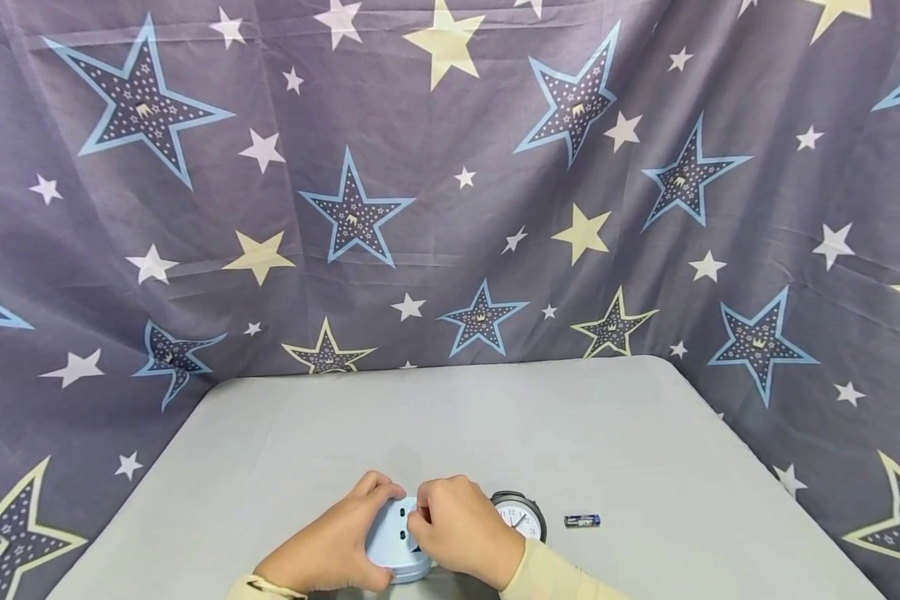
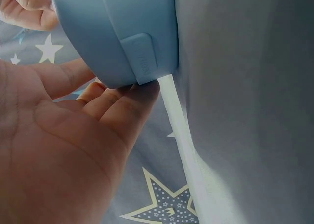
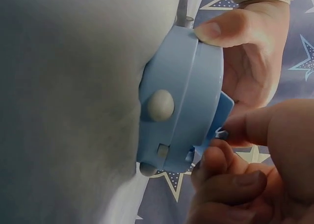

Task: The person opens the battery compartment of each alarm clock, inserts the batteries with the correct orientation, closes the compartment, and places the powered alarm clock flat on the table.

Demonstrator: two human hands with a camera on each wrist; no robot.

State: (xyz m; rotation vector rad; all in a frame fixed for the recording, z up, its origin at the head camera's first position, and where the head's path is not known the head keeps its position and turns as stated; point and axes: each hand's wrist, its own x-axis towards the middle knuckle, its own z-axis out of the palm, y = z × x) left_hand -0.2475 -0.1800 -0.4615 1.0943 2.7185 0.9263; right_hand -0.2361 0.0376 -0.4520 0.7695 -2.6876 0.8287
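A light-blue alarm clock point(image 1: 390, 540) lies on its front on the grey table, two black knobs on its upturned back. My left hand point(image 1: 341, 535) grips its left side, thumb and fingers at opposite edges. In the left wrist view, fingertips press against the clock's blue rim point(image 2: 132, 42). Above the clock's right part is my right hand point(image 1: 465, 527); its thumb and forefinger pinch a small dark-and-white piece point(image 3: 222, 134), mostly hidden, at the back. Beside those fingers a blue flap point(image 3: 224, 106) stands out from the clock. Pale round feet point(image 3: 161, 105) show on the side.
A black-rimmed round clock point(image 1: 521, 512) with a white dial lies just right of my right hand, partly covered by it. Farther right is a dark battery point(image 1: 582, 521). Star-patterned cloth point(image 1: 457, 200) hangs behind and beside the grey table point(image 1: 450, 425).
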